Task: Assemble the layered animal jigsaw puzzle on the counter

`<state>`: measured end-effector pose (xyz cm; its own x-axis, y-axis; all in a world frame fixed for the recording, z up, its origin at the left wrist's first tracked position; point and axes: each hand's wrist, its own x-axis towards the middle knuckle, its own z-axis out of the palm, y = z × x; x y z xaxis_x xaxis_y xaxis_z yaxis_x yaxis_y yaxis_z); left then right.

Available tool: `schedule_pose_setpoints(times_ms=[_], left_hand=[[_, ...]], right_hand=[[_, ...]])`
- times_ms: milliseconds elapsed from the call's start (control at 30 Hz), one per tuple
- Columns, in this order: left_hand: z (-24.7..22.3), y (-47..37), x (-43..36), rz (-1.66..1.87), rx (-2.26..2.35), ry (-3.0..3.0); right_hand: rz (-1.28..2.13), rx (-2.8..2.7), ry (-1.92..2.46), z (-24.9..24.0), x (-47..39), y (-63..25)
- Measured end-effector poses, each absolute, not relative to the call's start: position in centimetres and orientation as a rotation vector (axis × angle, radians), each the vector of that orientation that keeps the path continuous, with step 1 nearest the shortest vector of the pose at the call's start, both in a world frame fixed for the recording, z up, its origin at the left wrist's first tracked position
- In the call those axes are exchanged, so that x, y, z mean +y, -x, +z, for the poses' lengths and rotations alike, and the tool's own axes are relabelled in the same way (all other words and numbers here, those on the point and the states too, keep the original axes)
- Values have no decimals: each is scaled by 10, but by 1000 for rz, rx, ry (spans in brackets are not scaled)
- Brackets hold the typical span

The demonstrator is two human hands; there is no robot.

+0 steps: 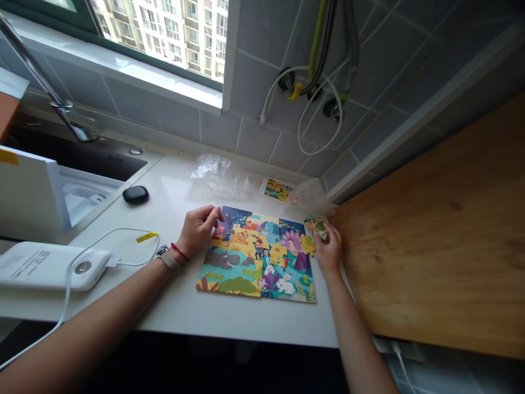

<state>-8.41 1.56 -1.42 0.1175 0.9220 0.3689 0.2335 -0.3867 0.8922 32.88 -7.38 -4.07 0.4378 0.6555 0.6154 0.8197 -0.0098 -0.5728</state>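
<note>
A colourful animal jigsaw puzzle (241,262) lies flat on the white counter, its pieces mostly joined. My left hand (199,227) rests at its upper left edge with the fingers curled together; whether anything is between them is too small to tell. At the upper right edge, my right hand (329,249) has its fingers on a green and yellow puzzle piece (315,224). A yellow piece (307,244) lies just left of that hand, over the puzzle's right side. Another yellow piece (279,255) sits near the middle of the puzzle.
Behind the puzzle lie a clear plastic bag (221,175) and a small picture card (276,189). A black mouse-like object (135,195), a white power bank (53,265) with a cable, and a sink (90,156) are to the left. A wooden board (438,235) stands at the right.
</note>
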Motion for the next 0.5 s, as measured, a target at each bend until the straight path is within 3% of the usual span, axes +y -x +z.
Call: schedule_pose_setpoints(times_ms=[500], left_hand=[[-7, 87, 17, 1428, 1134, -1584]], right_hand=[[-139, -1224, 1800, -42, -76, -331]])
